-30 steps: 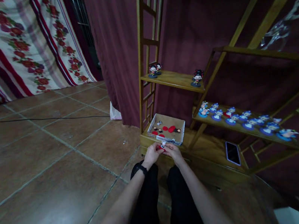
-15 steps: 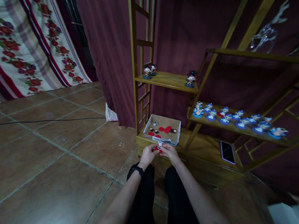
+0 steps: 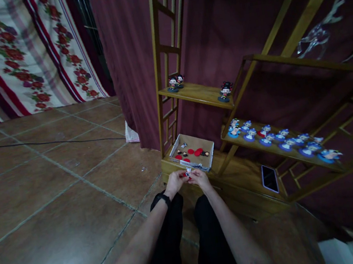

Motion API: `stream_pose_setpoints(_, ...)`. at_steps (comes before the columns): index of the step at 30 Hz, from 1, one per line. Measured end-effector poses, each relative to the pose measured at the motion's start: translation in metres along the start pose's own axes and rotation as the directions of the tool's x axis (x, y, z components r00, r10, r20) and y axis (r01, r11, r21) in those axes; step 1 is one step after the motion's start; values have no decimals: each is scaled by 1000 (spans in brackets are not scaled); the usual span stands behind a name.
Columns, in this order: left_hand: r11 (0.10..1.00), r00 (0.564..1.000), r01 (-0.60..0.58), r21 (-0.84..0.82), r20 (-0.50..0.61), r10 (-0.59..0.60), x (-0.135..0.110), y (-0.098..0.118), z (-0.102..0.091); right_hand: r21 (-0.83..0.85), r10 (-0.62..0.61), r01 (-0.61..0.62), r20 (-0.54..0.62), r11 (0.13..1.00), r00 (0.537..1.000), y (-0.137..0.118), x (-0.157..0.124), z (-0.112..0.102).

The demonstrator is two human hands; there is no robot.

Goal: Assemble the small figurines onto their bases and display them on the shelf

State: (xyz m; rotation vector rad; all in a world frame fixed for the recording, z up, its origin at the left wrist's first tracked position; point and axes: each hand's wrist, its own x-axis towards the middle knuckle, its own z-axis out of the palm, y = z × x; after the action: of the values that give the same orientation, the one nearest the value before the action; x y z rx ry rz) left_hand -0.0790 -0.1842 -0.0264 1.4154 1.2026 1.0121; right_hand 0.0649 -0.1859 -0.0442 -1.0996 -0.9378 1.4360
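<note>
Between my fingertips is a small figurine point(image 3: 188, 172) with a whitish top and red at its lower part. My left hand point(image 3: 176, 182) pinches it from the left, and my right hand point(image 3: 200, 178) grips it from the right. Fingers cover part of it. Just beyond my hands sits an open shallow cardboard box point(image 3: 191, 138), with red discs point(image 3: 198, 151) and several small dark-haired figurines point(image 3: 204, 154) lying inside. My left wrist wears a black band.
A wooden shelf unit point(image 3: 197, 94) stands ahead, carrying several dark-haired figurines point(image 3: 225, 90). On the right shelf are several blue-and-white figurines point(image 3: 267, 139). A phone point(image 3: 269, 178) lies on the lower board. A clear deer ornament point(image 3: 316, 38) stands upper right. A black cable point(image 3: 47, 142) crosses the floor.
Both hands stay in nearly the same place on the figurine. Its red lower part shows slightly less between my fingers. The view has shifted very slightly.
</note>
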Motion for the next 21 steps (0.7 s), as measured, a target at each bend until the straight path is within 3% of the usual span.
stream_pose_setpoints(10,972,998,-59,-229,-13,58,13,-20,5,61,7,-7,0,998,1000,0,4,1)
stream_pose_setpoints(21,964,1000,-1,-266,26,8,12,-23,5,52,27,-28,10,998,1000,0,1,-1)
